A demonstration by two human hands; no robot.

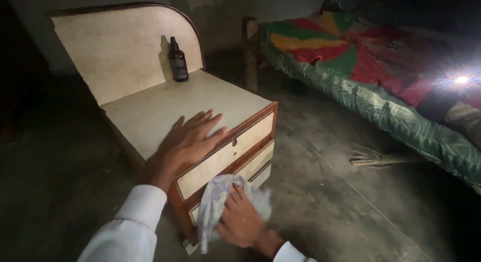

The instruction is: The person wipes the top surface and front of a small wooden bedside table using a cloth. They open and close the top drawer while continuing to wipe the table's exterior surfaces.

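A small wooden bedside cabinet (150,111) with pale panels and a rounded backboard stands on a dark concrete floor (320,192), lit from above while the room around it stays dim. The left hand (188,142) lies flat and fully open on the front part of the cabinet top, fingers spread, gripping nothing. Further back on the same top, against the backboard, a dark brown bottle (178,61) stands upright, well apart from that hand. Below, the right hand (243,219) is curled around a pale, patterned cloth (213,207) and presses it against the lower drawer front (253,164); the cloth and fingers are blurred. The top looks plain and dry, but whether it has been wiped cannot be told; judging by where the cloth sits, the wiping is on the lower drawer fronts, with the sides and backboard showing no sign either way. To the right a straw broom (373,157) lies on the floor beside a bed (401,116) with a bright patchwork cover
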